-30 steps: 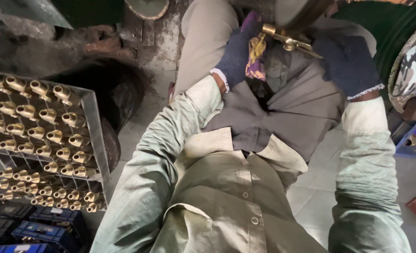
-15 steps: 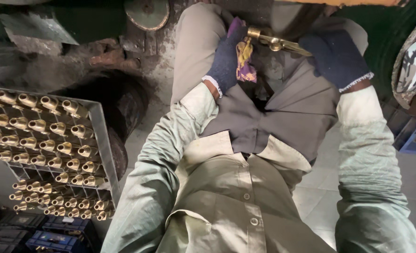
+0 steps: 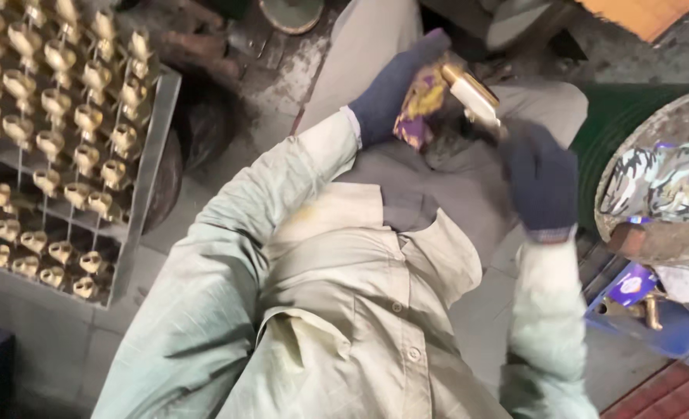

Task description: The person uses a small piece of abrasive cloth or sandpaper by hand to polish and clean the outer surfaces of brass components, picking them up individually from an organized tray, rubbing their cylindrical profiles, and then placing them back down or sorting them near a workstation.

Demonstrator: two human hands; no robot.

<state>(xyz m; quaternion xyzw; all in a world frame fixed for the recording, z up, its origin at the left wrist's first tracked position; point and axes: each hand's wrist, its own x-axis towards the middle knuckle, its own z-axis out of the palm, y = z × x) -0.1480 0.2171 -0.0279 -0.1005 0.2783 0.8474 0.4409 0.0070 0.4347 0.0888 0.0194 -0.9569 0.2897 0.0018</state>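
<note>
On the far left a metal rack (image 3: 146, 167) is full of small brass parts (image 3: 88, 116) standing in rows. In the middle, the left hand (image 3: 387, 93) in a dark glove is closed around a purple and yellow cloth (image 3: 418, 105), pressing it against a shiny brass piece (image 3: 472, 93) held over the lap (it looks like rubbing or wiping is the step going on). The gloved right hand (image 3: 542, 174) sits by the piece's lower end; I cannot tell if it grips it, so a steady hold seems needed next.
</note>
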